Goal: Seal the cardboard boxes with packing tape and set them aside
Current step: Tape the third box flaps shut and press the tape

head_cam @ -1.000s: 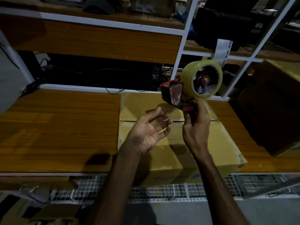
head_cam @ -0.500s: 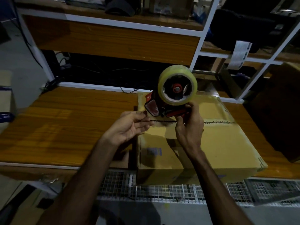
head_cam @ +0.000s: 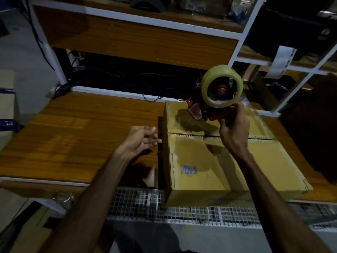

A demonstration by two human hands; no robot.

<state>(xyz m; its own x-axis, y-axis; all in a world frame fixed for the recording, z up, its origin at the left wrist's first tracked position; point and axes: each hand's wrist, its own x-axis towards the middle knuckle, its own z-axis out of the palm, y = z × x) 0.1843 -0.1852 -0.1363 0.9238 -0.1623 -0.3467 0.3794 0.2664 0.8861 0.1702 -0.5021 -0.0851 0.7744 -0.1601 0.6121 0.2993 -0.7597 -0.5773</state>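
Note:
A closed cardboard box (head_cam: 264,161) lies on the wooden table (head_cam: 82,139), its two top flaps meeting in a seam across the middle. My right hand (head_cam: 234,130) grips the handle of a red tape dispenser (head_cam: 215,99) with a clear tape roll, held just above the box's far flap. My left hand (head_cam: 141,139) hovers at the box's left edge, fingers loosely curled and holding nothing.
A dark box (head_cam: 317,134) stands to the right of the work box. Behind the table rise white-framed wooden shelves (head_cam: 138,41) with cables underneath. A wire mesh (head_cam: 191,210) runs along the table's front edge. More cardboard (head_cam: 7,99) sits at the far left.
The dispenser and my right hand have moved toward the box's far flap. My left hand has slid off the box top to its left edge. The view has shifted left.

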